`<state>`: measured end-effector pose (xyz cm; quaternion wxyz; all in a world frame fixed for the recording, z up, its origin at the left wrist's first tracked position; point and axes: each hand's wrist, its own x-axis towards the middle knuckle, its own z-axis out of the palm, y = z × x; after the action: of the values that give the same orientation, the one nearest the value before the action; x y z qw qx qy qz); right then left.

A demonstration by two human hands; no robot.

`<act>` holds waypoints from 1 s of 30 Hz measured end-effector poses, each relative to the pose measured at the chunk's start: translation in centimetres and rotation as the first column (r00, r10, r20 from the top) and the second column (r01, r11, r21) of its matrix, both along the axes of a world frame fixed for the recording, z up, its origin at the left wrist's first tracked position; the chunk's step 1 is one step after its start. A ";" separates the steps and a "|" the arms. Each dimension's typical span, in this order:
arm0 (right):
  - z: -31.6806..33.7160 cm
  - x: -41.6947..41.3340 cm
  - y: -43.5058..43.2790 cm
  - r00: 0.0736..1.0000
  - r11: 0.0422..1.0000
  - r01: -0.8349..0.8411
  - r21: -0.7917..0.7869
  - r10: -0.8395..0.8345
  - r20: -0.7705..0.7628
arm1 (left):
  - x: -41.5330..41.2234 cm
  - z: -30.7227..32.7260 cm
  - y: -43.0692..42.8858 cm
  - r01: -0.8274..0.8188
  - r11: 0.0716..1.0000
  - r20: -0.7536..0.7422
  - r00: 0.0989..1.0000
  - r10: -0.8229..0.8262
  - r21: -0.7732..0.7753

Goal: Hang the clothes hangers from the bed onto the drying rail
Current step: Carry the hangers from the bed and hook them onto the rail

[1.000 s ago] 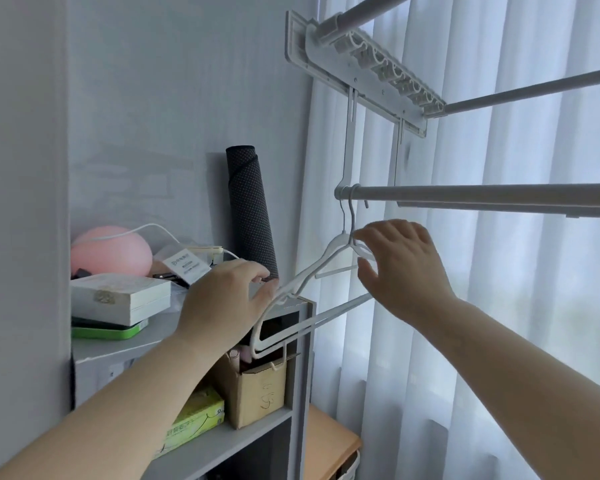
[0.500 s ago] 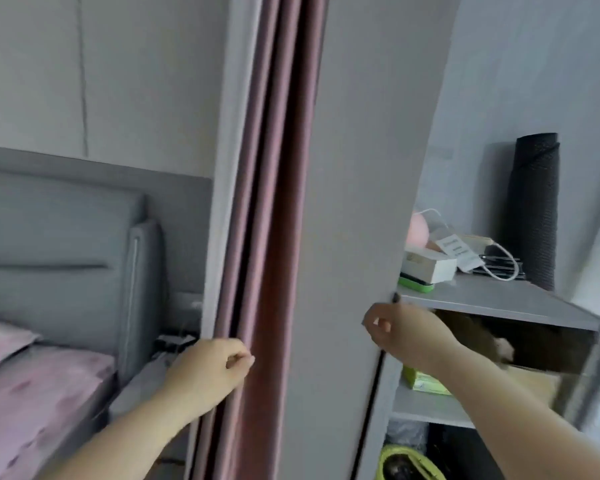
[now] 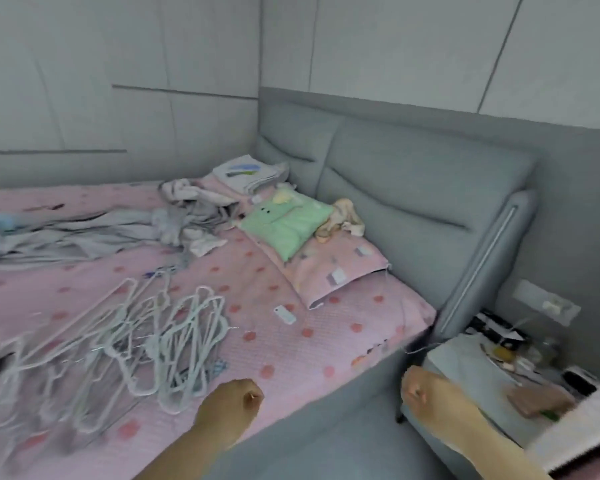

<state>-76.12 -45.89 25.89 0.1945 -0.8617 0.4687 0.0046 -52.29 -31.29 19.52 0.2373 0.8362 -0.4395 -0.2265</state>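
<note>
While my left hand (image 3: 234, 401) and right hand (image 3: 421, 391) hang loosely curled and empty at the edge of the pink spotted bed (image 3: 291, 344), thin white clothes hangers (image 3: 153, 341) lie heaped on it.

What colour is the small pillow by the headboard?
Light green; the small pillow shows best in the head view.

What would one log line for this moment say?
place: bed | hangers: heaped on it, none held | left hand: empty, near heap | right hand: empty, beside bed edge
</note>
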 end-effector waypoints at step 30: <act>-24.6 45.4 2.9 0.827 0.733 -0.428 0.528 0.553 -0.098 | 33.5 -19.8 1.1 -0.649 0.553 -0.658 0.106 0.745 0.522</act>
<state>-30.72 -42.98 1.26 0.3351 -0.8703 0.2265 0.2812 -18.79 -30.19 -0.32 0.4494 0.7311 0.1912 -0.4763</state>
